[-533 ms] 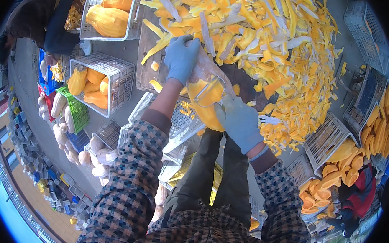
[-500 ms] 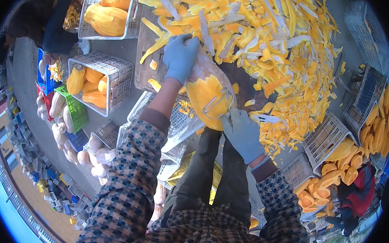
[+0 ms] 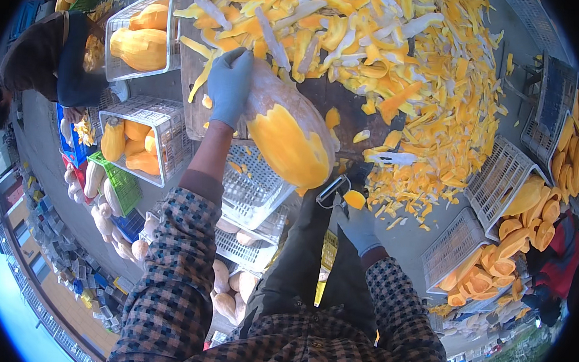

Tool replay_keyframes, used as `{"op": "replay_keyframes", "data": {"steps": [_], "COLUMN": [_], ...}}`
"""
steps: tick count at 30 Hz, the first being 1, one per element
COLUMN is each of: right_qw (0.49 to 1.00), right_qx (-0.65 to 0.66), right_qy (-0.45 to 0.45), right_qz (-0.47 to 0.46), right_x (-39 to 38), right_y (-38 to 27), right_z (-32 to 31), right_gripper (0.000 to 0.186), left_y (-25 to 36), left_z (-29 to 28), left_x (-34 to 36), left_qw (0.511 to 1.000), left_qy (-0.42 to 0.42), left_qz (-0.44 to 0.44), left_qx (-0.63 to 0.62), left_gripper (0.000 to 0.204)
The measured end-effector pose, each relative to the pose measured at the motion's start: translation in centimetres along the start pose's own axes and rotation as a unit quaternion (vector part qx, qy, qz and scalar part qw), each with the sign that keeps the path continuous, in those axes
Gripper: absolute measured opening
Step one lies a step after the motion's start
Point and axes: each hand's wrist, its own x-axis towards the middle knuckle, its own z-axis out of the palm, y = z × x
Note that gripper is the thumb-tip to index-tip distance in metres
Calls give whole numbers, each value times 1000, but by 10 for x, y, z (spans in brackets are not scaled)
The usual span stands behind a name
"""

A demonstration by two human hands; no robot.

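Peelings (image 3: 437,118) heap the worktop (image 3: 191,112); left fingers (image 3: 238,58) grip a squash (image 3: 289,143) jutting past its near edge, right fingers (image 3: 346,217) a peeler (image 3: 330,189). Crates (image 3: 179,128) stand around.

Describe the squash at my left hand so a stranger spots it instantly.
Start at the huge heap of peelings. Below its left part, a blue-gloved left hand holds the far end of a large butternut squash. Unlike the orange squashes in the white crates at left, it is part-peeled: a bright orange patch beside pale skin.
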Motion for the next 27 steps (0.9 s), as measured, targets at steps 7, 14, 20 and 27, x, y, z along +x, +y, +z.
{"op": "replay_keyframes", "data": {"steps": [7, 14, 20, 27], "right_qw": [983, 993, 998, 940], "right_qx": [62, -99, 41, -92], "right_qy": [96, 7, -42, 137], "right_qz": [-147, -67, -2, -299], "right_x": [87, 96, 20, 97], "right_y": [-90, -142, -27, -120], "right_z": [-86, -92, -75, -95], "right_gripper": [30, 27, 39, 22], "left_y": [5, 39, 44, 32], "left_z": [-1, -10, -12, 1], "left_x": [-10, -23, -20, -15], "left_qw": [997, 993, 990, 991], "left_qy": [46, 22, 27, 33], "left_qz": [49, -43, -47, -4], "left_qx": [22, 106, 133, 131], "left_gripper": [41, 43, 42, 43]}}
